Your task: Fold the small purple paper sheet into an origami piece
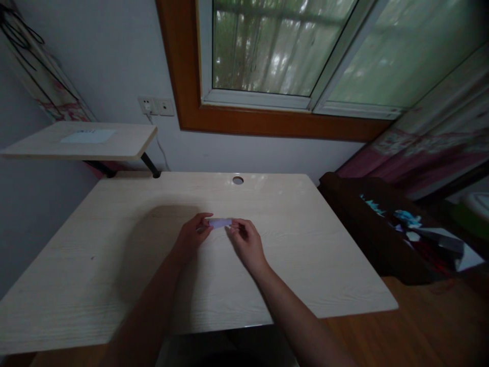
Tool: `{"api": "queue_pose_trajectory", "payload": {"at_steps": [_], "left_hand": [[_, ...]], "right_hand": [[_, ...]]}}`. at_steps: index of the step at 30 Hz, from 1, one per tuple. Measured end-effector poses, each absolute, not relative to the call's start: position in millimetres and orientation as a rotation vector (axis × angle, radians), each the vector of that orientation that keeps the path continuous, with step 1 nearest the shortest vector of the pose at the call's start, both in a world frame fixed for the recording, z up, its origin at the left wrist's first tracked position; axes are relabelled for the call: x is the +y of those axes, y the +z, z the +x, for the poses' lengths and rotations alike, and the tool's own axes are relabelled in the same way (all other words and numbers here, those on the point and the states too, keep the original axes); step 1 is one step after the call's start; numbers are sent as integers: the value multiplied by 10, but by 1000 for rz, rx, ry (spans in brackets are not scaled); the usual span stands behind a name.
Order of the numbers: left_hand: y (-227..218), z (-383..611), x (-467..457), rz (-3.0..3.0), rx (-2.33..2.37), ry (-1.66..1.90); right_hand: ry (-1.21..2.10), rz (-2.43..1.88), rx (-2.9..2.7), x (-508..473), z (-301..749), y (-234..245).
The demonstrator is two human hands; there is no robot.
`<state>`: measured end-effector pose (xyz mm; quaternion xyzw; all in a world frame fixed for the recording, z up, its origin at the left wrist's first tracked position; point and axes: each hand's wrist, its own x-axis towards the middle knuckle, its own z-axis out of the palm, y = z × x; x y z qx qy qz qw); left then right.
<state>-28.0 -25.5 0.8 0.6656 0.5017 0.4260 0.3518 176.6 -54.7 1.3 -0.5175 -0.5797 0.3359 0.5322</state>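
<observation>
Lilac strip, maybe paper: long axis sideways, left hand to right hand.

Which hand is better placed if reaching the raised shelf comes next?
Probably the left hand: it is nearer the raised shelf. The right hand is farther across, and both hold the purple strip.

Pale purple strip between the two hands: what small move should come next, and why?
I'd probably lay the pale purple strip flat on the desk: the left hand has one end and the right hand the other, so both can guide it evenly, with desktop beneath them. Whether it already touches the surface, I can't tell.
</observation>
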Motion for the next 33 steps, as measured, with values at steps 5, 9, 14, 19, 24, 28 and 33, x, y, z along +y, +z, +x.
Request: {"api": "queue_pose_trajectory", "payload": {"at_steps": [5,9,14,19,24,28,33], "left_hand": [[-1,-291,-259,1742,1233,1128],[23,-296,-277,1772,1193,1078],[45,-286,-311,1730,1108,1031],[17,-266,-290,1882,1109,1011],[21,-241,-216,2082,1226,997],[45,-219,-168,2197,1295,1109],[80,-172,-137,2312,1282,1157]], "right_hand": [[975,-1164,-1278,-539,1760,-19],[987,-1138,-1281,-549,1752,-5],[1064,-1084,-1340,-552,1755,13],[1027,-1177,-1409,-535,1792,34],[1006,-1179,-1400,-496,1790,49],[995,-1170,-1418,-461,1778,39],[914,-1153,-1487,-395,1786,66]]}}
